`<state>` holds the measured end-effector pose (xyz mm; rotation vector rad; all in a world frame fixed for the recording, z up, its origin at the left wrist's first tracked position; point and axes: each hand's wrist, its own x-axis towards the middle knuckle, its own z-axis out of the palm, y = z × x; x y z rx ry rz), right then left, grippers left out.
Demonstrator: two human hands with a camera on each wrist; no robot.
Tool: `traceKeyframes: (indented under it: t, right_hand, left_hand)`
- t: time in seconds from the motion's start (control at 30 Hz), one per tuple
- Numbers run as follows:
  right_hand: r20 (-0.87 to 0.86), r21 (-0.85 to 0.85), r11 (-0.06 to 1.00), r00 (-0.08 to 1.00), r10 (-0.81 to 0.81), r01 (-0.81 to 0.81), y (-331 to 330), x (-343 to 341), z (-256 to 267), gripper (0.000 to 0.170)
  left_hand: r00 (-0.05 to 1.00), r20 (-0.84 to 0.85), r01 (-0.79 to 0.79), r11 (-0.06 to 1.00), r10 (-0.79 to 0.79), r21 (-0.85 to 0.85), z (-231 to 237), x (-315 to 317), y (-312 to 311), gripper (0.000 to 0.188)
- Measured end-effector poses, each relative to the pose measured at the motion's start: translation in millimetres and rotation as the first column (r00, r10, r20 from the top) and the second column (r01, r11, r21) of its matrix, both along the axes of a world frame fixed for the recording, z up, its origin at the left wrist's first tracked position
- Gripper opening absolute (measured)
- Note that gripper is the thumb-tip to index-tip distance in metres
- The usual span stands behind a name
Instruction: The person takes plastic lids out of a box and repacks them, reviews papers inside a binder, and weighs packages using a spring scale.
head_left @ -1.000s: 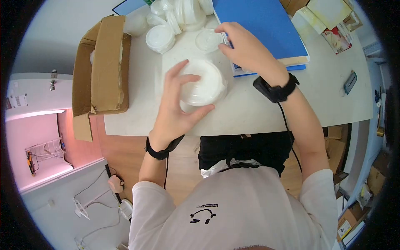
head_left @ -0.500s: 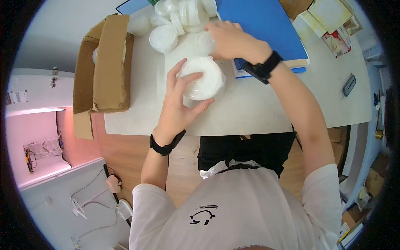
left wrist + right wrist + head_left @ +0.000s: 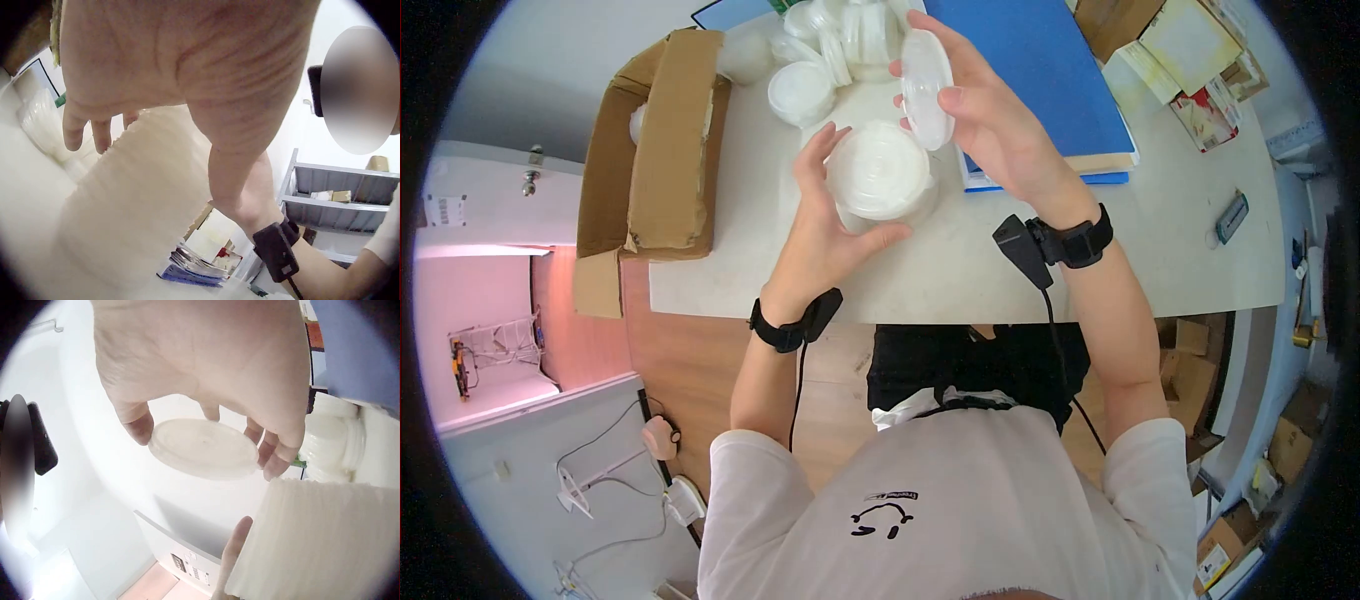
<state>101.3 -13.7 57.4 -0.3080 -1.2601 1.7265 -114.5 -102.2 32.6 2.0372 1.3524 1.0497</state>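
Observation:
A tall stack of nested white round bowls (image 3: 880, 170) stands on the table; its ridged side (image 3: 134, 194) fills much of the left wrist view. My left hand (image 3: 815, 235) holds the stack from the left, fingers at the far side and thumb at the near side. Above and right of it, my right hand (image 3: 1000, 125) grips a translucent round lid (image 3: 927, 90) by its edge, tilted nearly on end in the head view. Thumb and fingers sit at opposite edges of this lid (image 3: 203, 449) in the right wrist view.
Behind the stack lie a round white-lidded container (image 3: 800, 93) and clear-wrapped white containers (image 3: 865, 40). An open cardboard box (image 3: 670, 150) stands at the left table edge. Blue folders (image 3: 1040, 80) lie behind the right hand. Small boxes (image 3: 1205, 105) and a small dark object (image 3: 1232, 217) are farther right.
My right hand reached down to the round lid lying behind the stack, took hold of it, and lifted and tilted it. My left hand has stayed at the stack.

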Motion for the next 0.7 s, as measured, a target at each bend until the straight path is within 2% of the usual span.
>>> traceKeyframes:
  t: [0.03,0.07,0.1,0.13,0.2,0.23,0.27,0.3,0.4,0.43,0.47,0.5,0.53,0.57,0.6,0.7]
  right_hand:
    - [-0.003,0.006,1.000,1.000,0.003,-0.003,-1.1,-0.6,2.1,0.080]
    - [0.032,0.044,0.997,0.998,-0.061,0.059,-3.3,-0.7,4.1,0.070]
    - [0.065,0.084,0.989,0.990,-0.126,0.121,-5.9,-0.9,6.0,0.061]
    - [0.063,0.089,0.989,0.990,-0.125,0.119,-8.5,-3.5,6.1,0.061]
    - [0.138,0.170,0.966,0.965,-0.221,0.197,-16.3,-10.8,0.5,0.045]
    - [0.133,0.177,0.963,0.965,-0.227,0.202,-20.6,-10.1,-3.1,0.045]
    - [0.316,0.475,0.867,0.891,-0.326,0.149,-25.1,-7.8,-8.5,0.042]
    - [0.439,0.713,0.701,0.769,-0.464,0.015,-28.5,-6.3,-9.8,0.039]
    - [0.454,0.710,0.704,0.759,-0.467,0.008,-34.0,-4.3,-8.3,0.035]
    - [0.454,0.713,0.701,0.758,-0.468,0.005,-36.0,-2.9,-6.5,0.035]
    - [0.463,0.748,0.664,0.732,-0.501,-0.019,-37.6,-1.3,-4.0,0.036]
    - [0.466,0.781,0.622,0.705,-0.535,-0.045,-37.7,-0.5,-1.2,0.037]
    - [0.461,0.789,0.612,0.705,-0.539,-0.048,-37.7,-0.8,-0.2,0.037]
    - [0.411,0.831,0.556,0.700,-0.584,-0.023,-37.2,-1.4,-1.2,0.038]
    - [0.358,0.868,0.496,0.694,-0.624,-0.001,-35.9,-1.6,-1.6,0.040]
    - [0.399,0.850,0.525,0.687,-0.607,-0.031,-30.0,-1.7,0.6,0.040]
  left_hand:
    - [0.998,0.065,0.013,1.000,-0.013,-0.003,-1.8,-0.1,0.7,0.117]
    - [0.991,0.130,0.028,1.000,-0.027,-0.005,-2.9,0.0,1.2,0.117]
    - [0.991,0.128,0.026,1.000,-0.026,0.000,-2.3,0.3,1.6,0.117]
    - [0.991,0.133,0.007,1.000,-0.006,-0.006,-1.6,0.7,1.9,0.119]
    - [0.990,0.138,-0.012,1.000,0.013,-0.009,-1.5,4.7,1.4,0.120]
    - [0.973,0.228,-0.015,0.999,0.025,-0.044,-1.1,8.7,2.5,0.123]
    - [0.947,0.318,-0.015,0.996,0.041,-0.084,-1.8,11.0,3.2,0.126]
    - [0.947,0.318,-0.014,0.997,0.039,-0.078,-2.9,11.2,3.7,0.126]
    - [0.938,0.343,-0.013,0.995,0.045,-0.095,-11.0,9.9,4.8,0.125]
    - [0.959,0.279,-0.035,0.998,0.050,-0.058,-13.6,7.8,5.6,0.123]
    - [0.975,0.214,-0.055,0.998,0.058,-0.018,-13.9,6.0,6.9,0.120]
    - [0.975,0.217,-0.057,0.998,0.057,-0.008,-11.4,4.3,8.7,0.120]
    - [0.971,0.238,-0.013,0.997,0.033,-0.082,-7.5,2.4,9.9,0.119]
    - [0.965,0.262,0.031,0.988,0.010,-0.152,-3.5,1.1,11.5,0.117]
    - [0.964,0.267,0.026,0.990,0.012,-0.138,0.5,0.9,13.4,0.117]
    - [0.959,0.285,0.057,0.980,0.000,-0.192,7.8,-0.9,20.3,0.115]
